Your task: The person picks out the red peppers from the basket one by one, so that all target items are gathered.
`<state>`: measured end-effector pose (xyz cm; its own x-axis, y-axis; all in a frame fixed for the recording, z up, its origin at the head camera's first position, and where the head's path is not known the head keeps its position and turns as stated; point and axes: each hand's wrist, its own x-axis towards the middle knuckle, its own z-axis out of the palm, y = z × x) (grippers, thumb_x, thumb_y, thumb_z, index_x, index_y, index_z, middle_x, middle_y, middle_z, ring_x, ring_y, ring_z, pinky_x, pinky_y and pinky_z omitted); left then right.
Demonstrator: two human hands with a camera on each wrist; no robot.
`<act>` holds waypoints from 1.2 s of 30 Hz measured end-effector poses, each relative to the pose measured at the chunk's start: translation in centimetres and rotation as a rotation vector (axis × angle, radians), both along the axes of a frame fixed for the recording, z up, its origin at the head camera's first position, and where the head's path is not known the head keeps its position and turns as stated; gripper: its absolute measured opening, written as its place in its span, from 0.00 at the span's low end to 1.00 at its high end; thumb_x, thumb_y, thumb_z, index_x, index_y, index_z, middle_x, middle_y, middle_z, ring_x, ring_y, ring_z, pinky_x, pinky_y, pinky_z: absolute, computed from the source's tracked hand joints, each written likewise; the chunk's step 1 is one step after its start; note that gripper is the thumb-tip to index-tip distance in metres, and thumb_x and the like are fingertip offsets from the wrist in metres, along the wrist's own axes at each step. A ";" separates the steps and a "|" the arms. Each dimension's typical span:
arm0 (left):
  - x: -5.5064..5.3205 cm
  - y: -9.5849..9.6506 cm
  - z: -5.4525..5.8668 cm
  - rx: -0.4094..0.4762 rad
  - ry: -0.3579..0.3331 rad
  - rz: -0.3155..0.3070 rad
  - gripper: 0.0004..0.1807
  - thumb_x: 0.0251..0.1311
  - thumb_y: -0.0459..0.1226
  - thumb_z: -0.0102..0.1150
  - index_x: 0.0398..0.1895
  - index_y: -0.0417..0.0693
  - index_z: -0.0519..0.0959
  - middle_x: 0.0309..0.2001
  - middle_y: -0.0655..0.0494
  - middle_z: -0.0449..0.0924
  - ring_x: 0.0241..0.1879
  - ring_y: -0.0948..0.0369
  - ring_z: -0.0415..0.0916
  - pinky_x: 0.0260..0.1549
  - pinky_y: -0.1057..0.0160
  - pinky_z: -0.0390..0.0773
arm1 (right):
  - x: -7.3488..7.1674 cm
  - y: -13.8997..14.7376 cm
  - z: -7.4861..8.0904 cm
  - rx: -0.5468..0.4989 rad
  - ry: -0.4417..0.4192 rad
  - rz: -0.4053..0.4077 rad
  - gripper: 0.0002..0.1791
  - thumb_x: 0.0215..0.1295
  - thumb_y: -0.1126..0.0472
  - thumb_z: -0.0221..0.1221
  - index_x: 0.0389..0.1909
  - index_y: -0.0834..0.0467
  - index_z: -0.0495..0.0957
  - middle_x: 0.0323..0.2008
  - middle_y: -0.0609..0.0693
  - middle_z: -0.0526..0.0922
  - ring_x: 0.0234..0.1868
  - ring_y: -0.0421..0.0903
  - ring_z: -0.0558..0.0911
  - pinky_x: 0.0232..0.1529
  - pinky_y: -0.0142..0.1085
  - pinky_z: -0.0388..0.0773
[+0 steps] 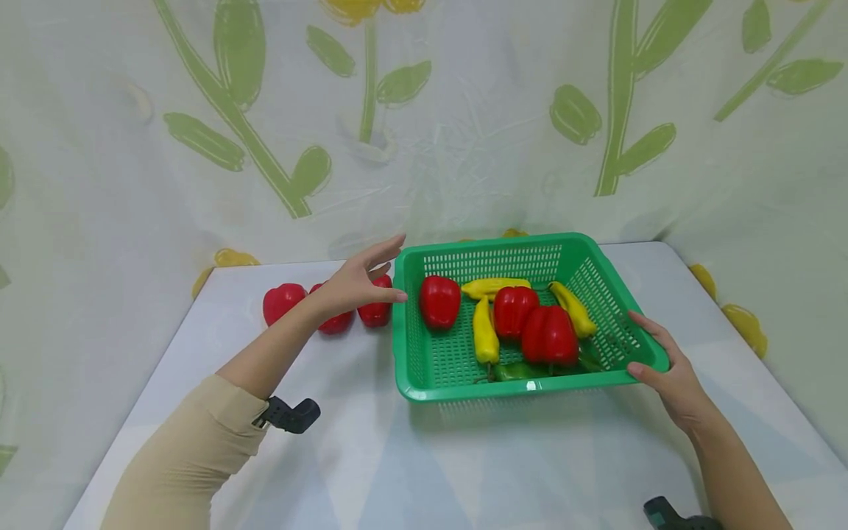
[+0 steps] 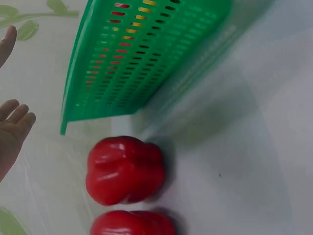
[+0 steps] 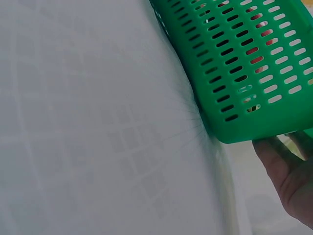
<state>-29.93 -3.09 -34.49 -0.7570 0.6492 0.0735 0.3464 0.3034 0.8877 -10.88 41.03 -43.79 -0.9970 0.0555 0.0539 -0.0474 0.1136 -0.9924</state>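
A green plastic basket (image 1: pixel 424 394) sits over the table, a shadow under its near and left sides. Inside lie three red bell peppers (image 1: pixel 440 302), three long yellow peppers (image 1: pixel 486 335) and a green pepper (image 1: pixel 520 371) by the front wall. My right hand (image 1: pixel 676 383) grips the basket's near right corner, thumb at the front rim and fingers along the right side. Beside the left rim is my left hand (image 1: pixel 361 282), thumb and fingers spread apart with nothing between them. In the left wrist view, this hand (image 2: pixel 12 127) shows apart from the basket (image 2: pixel 146 63).
More red bell peppers (image 1: pixel 283 302) stand in a row on the white table (image 1: pixel 331 456), left of the basket and partly hidden behind my left forearm. Two of these bell peppers (image 2: pixel 124 170) show in the left wrist view. A leaf-patterned curtain (image 1: pixel 464 147) rises behind the table.
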 end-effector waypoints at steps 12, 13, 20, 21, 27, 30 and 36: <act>-0.8 4.0 0.5 -0.159 -0.002 0.013 0.50 0.48 0.44 0.70 0.74 0.57 0.53 0.72 0.56 0.54 0.70 0.52 0.55 0.58 0.49 0.71 | -0.1 0.1 -0.2 0.001 0.007 -0.004 0.35 0.67 0.66 0.52 0.71 0.39 0.54 0.65 0.42 0.51 0.53 0.33 0.63 0.45 0.17 0.70; -0.8 4.3 0.4 -0.177 -0.014 0.020 0.50 0.48 0.45 0.70 0.74 0.56 0.53 0.72 0.55 0.55 0.70 0.52 0.55 0.57 0.49 0.72 | -0.1 0.1 -0.2 0.004 0.008 -0.004 0.35 0.67 0.66 0.52 0.71 0.39 0.54 0.65 0.41 0.51 0.53 0.33 0.63 0.45 0.17 0.70; -0.5 6.5 -0.3 -0.230 -0.159 0.061 0.51 0.48 0.46 0.70 0.74 0.54 0.52 0.72 0.48 0.55 0.70 0.50 0.53 0.56 0.49 0.73 | 0.0 0.0 -0.1 -0.012 0.019 0.006 0.36 0.66 0.67 0.52 0.71 0.40 0.55 0.65 0.42 0.51 0.53 0.32 0.64 0.45 0.17 0.69; -0.5 6.8 -0.4 -0.232 -0.182 0.080 0.51 0.47 0.46 0.70 0.74 0.54 0.52 0.71 0.48 0.55 0.69 0.51 0.54 0.56 0.49 0.73 | 0.0 0.0 -0.1 -0.014 0.020 0.007 0.36 0.66 0.67 0.52 0.71 0.40 0.55 0.65 0.41 0.51 0.53 0.32 0.64 0.45 0.17 0.69; -0.9 8.0 -0.8 -0.268 -0.309 0.200 0.51 0.47 0.42 0.71 0.74 0.55 0.52 0.69 0.47 0.58 0.65 0.51 0.57 0.53 0.49 0.76 | -0.2 0.0 -0.1 -0.003 0.022 0.010 0.35 0.67 0.66 0.52 0.71 0.40 0.54 0.64 0.40 0.52 0.53 0.33 0.64 0.45 0.17 0.70; -1.1 8.5 -0.8 -0.256 -0.410 0.252 0.49 0.49 0.38 0.70 0.73 0.55 0.52 0.68 0.47 0.57 0.65 0.50 0.57 0.54 0.48 0.74 | -0.3 0.0 -0.1 -0.002 0.022 0.013 0.36 0.67 0.65 0.52 0.72 0.40 0.54 0.64 0.41 0.52 0.53 0.33 0.63 0.46 0.17 0.70; -1.3 9.4 -0.7 -0.327 -0.469 0.247 0.49 0.50 0.34 0.69 0.73 0.50 0.51 0.70 0.46 0.54 0.67 0.49 0.56 0.56 0.48 0.73 | 0.0 0.1 -0.1 0.036 0.032 0.018 0.37 0.67 0.68 0.51 0.73 0.41 0.52 0.66 0.41 0.50 0.54 0.30 0.63 0.46 0.16 0.68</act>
